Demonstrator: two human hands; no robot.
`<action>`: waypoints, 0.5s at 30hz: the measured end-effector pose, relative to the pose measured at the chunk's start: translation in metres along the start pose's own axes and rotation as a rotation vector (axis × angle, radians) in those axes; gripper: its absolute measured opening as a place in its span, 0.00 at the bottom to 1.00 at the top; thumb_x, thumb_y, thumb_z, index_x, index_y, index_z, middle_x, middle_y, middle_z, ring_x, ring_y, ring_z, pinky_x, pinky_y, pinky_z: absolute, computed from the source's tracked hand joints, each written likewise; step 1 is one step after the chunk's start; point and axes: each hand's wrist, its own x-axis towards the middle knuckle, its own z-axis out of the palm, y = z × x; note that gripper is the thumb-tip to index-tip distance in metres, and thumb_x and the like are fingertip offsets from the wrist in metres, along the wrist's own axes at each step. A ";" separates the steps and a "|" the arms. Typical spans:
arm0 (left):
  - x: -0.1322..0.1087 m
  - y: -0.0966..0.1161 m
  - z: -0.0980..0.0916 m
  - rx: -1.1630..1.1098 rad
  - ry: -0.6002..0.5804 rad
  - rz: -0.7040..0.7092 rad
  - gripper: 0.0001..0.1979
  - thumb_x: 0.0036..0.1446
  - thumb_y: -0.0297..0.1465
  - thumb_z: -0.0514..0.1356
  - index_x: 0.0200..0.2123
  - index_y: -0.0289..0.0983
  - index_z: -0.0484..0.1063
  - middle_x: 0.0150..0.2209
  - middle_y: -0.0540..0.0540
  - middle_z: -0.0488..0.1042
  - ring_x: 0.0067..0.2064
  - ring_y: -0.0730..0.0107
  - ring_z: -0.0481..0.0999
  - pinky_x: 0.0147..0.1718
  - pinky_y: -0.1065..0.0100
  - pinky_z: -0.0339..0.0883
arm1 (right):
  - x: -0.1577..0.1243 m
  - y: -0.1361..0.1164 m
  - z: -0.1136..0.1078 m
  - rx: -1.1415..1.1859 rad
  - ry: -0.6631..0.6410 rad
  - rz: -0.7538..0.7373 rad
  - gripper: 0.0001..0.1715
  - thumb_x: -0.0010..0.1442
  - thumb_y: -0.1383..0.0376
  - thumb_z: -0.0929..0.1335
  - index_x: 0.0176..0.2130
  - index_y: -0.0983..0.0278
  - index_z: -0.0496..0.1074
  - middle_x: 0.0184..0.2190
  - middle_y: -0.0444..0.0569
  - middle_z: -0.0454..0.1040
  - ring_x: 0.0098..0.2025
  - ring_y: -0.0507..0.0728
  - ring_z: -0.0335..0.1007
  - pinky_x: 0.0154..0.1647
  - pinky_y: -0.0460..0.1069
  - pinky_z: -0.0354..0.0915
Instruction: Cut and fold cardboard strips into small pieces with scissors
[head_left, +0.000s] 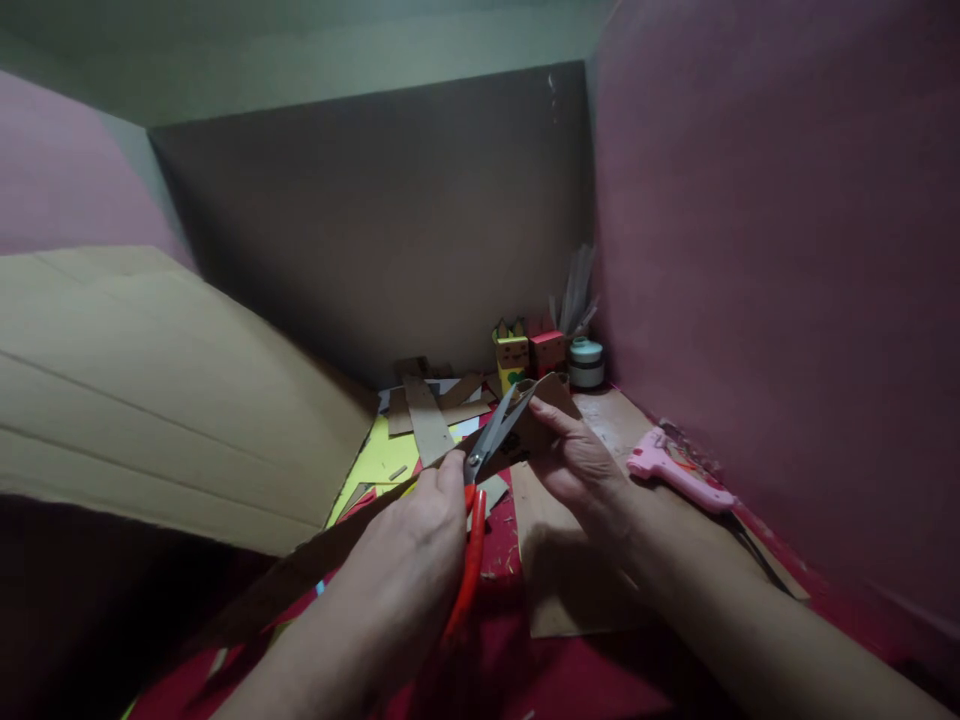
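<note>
Pink wall (780, 260) right of the scissors (491, 440), broad cardboard sheet (165, 390) left of them. Cardboard strip (526, 440) at their blades, pinched by right hand (581, 462); left hand (421, 535) closed around their handle side, glue gun (679, 472) to their right.

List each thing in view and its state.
Scissors, blades apart at the cardboard strip
Left hand, closed on the scissors
Right hand, gripping the cardboard strip
Cardboard strip, held up; cut or uncut, cannot tell
Pink glue gun, lying down, not held
Yellow box figure, upright
Red box figure, upright
Jar, upright
Large cardboard sheet, tilted
</note>
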 end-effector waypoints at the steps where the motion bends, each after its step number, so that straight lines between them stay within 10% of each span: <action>1: 0.002 0.000 -0.001 0.011 -0.013 -0.006 0.28 0.51 0.31 0.52 0.57 0.40 0.58 0.45 0.38 0.75 0.42 0.54 0.76 0.39 0.61 0.68 | 0.000 0.000 -0.001 0.009 -0.011 0.004 0.07 0.49 0.74 0.70 0.32 0.66 0.76 0.29 0.46 0.80 0.32 0.53 0.75 0.43 0.50 0.68; 15: 0.011 0.012 -0.012 0.124 -0.083 0.034 0.17 0.56 0.33 0.50 0.49 0.37 0.63 0.42 0.37 0.75 0.41 0.56 0.76 0.38 0.62 0.67 | 0.000 -0.003 -0.008 0.018 -0.131 0.099 0.09 0.47 0.70 0.73 0.34 0.65 0.76 0.29 0.45 0.80 0.32 0.54 0.75 0.41 0.50 0.68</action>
